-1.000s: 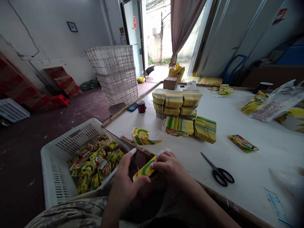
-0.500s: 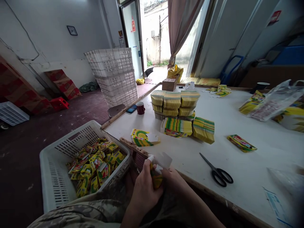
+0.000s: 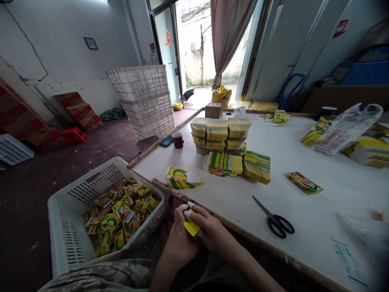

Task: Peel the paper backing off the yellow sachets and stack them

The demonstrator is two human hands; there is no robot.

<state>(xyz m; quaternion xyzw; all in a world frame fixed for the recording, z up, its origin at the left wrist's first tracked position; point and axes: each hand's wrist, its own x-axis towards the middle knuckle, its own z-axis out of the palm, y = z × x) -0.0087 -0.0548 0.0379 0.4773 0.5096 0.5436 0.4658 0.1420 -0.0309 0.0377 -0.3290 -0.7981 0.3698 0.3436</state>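
Note:
A small yellow carton is held between my two hands, just off the table's near edge. My left hand is closed round it from the left and below. From the right, my right hand grips its upper part, with white coverings on the fingertips. A yellow flap sticks out between the hands; most of the carton is hidden by the fingers. Beyond the hands, a few flat yellow-green cartons lie at the table edge. To the left stands a white plastic basket holding many small yellow cartons.
Black-handled scissors and a single flat carton lie on the white table. Behind them rise stacked bundles of cartons. A dark red mug stands near the left edge, and a plastic bag lies at right.
My right hand has moved left and closed in on the carton, beside my left hand. The carton's white flap no longer shows; a yellow flap does. The view has shifted slightly.

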